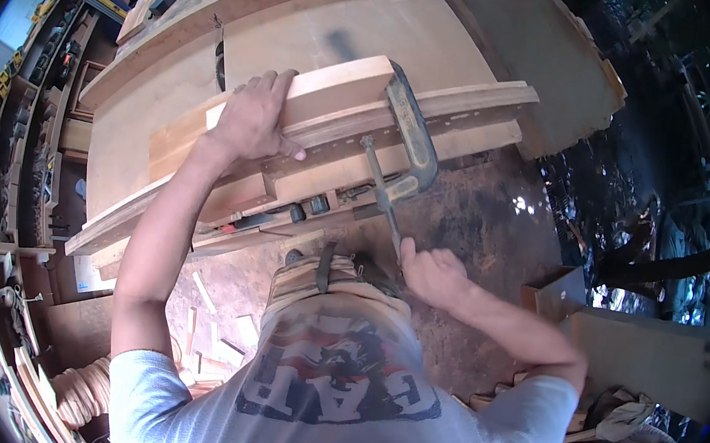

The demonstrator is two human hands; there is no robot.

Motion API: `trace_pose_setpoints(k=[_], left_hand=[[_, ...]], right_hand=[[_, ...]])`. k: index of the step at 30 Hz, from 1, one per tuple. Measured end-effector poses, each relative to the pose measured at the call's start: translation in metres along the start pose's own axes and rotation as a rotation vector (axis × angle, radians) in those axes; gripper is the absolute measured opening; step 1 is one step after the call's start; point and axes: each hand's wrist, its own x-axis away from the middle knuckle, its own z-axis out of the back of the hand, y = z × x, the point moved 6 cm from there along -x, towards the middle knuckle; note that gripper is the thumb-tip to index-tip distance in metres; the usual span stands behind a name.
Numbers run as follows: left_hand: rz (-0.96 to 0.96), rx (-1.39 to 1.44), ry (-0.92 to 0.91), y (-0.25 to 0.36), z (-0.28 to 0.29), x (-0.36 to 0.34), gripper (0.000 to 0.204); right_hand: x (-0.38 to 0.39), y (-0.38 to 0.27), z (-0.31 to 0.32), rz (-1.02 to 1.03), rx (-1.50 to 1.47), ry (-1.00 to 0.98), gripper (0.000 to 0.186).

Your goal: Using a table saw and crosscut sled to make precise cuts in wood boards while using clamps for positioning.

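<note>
A metal C-clamp (417,133) spans a pale wooden board (339,81) and the upright wooden fence (463,100) along the near side of a large plywood panel. Its screw points at the fence's near face. My right hand (436,273) is closed around the lower end of that screw, at the handle. Farther left, my left hand (255,120) grips the board and fence, fingers over the top and thumb on the near face. Under my left hand, a flat orange-brown wood piece (174,146) lies against the board.
The plywood panel (305,39) has a dark, blade-like part (220,65) standing at a slot. A second wooden rail (257,2) crosses its far side. Tool-filled shelves (41,119) line the left. Wood offcuts (221,346) litter the floor, and a coiled rope-like bundle (82,392) sits lower left.
</note>
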Motion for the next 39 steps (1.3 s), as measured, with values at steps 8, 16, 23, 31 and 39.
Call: trace_pose_setpoints(k=[8,16,23,31,39], left_hand=[[0.032,-0.018,0.025,-0.005,-0.001,-0.003,0.128],[0.012,-0.059,-0.031,0.000,0.005,-0.012,0.119],[0.016,-0.033,-0.015,0.000,0.007,-0.012,0.119],[0.015,-0.009,0.005,-0.007,0.007,-0.003,0.117],[-0.013,-0.032,-0.010,-0.005,0.008,-0.001,0.121]], right_hand=[[-0.006,-0.044,0.057,0.192,0.438,-0.356,0.049],[0.037,0.001,-0.082,0.069,-1.772,0.359,0.081],[-0.004,-0.006,-0.073,-0.243,-1.467,0.576,0.055],[-0.003,-0.029,0.016,0.161,0.181,-0.112,0.060],[-0.070,0.014,-0.033,-0.212,-1.950,-0.014,0.069]])
